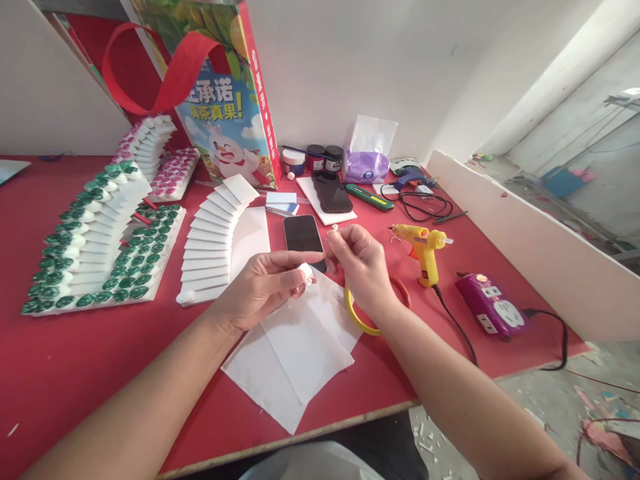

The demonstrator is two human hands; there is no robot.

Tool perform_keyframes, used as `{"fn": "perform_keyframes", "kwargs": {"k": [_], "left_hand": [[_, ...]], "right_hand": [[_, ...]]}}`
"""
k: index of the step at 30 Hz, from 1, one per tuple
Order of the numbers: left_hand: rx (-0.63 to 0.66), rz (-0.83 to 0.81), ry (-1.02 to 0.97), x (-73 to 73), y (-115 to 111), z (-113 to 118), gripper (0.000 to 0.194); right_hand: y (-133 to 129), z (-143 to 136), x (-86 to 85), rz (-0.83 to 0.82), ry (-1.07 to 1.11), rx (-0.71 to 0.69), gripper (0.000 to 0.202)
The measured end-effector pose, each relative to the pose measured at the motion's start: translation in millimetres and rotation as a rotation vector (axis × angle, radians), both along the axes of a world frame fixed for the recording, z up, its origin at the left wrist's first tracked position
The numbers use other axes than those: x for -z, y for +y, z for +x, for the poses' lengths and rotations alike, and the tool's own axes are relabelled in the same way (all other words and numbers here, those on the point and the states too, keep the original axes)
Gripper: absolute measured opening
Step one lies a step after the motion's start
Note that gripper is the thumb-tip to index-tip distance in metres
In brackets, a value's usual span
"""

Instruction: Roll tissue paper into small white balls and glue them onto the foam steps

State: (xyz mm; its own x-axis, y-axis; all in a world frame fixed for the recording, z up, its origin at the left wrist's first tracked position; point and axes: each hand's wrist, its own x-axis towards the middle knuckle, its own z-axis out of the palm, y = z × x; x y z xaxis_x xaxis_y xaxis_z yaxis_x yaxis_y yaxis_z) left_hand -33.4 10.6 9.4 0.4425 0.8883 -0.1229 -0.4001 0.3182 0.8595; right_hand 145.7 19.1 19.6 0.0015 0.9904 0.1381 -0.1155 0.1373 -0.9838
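My left hand [263, 287] is closed, pinching a small crumpled white paper ball [306, 272] between thumb and fingers. To its right, my right hand [364, 267] is pinched too, with a small white scrap [335, 228] showing at its fingertips. Thin white tissue sheets [305, 347] lie overlapped on the red table below both hands. A yellow and red ring [350, 308] is partly covered by my right hand and wrist. Left of my hands stands a curved row of white steps [210, 243], with one white ball [187, 297] at its near corner.
A yellow hot glue gun [424, 250] and a purple power strip [493, 303] with cords stand at right. Behind are a phone [303, 237], another phone [333, 192], a green cutter [370, 197], paint jars [315, 159] and purple tissues [367, 165]. Green-studded steps [113, 217] and a bag [225, 93] occupy the left.
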Motion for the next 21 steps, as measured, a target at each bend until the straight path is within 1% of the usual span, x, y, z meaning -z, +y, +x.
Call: {"fn": "perform_keyframes", "kwargs": {"k": [3, 5, 7, 9, 11, 12, 14, 15, 16, 18, 19, 21], "left_hand": [[-0.042, 0.005, -0.001, -1.3, 1, 1, 0.025], [-0.062, -0.006, -0.014, -1.8, 1, 0, 0.025], [-0.062, -0.03, -0.027, -2.0, 1, 0, 0.03], [-0.063, -0.062, -0.039, -2.2, 2, 0, 0.034], [-0.074, -0.088, -0.054, -2.2, 2, 0, 0.037], [-0.079, -0.094, -0.065, -2.2, 2, 0, 0.038], [-0.094, -0.086, -0.082, -1.7, 3, 1, 0.037], [-0.102, -0.078, -0.085, -1.4, 3, 1, 0.035], [-0.109, -0.072, -0.085, -0.9, 3, 1, 0.033], [-0.122, -0.067, -0.078, 0.4, 4, 1, 0.028], [-0.13, -0.063, -0.068, 1.2, 4, 1, 0.027], [-0.161, -0.034, -0.027, 2.8, 5, 1, 0.029]], "right_hand": [[4, 9, -5.2, 0.03, 0.025, 0.135, 0.052], [6, 17, -10.5, 0.058, -0.042, 0.251, 0.059], [7, 24, -14.3, 0.122, -0.143, 0.356, 0.061], [10, 30, -15.0, 0.196, -0.218, 0.428, 0.056], [14, 33, -12.9, 0.235, -0.247, 0.452, 0.033], [16, 33, -11.4, 0.246, -0.258, 0.448, 0.022], [16, 31, -8.7, 0.243, -0.301, 0.412, 0.02], [15, 29, -7.9, 0.224, -0.335, 0.381, 0.015], [13, 27, -7.6, 0.2, -0.373, 0.351, 0.014], [7, 21, -8.3, 0.154, -0.42, 0.282, 0.035], [3, 17, -9.0, 0.135, -0.415, 0.233, 0.041], [-3, 11, -10.9, 0.098, -0.354, 0.081, 0.04]]}}
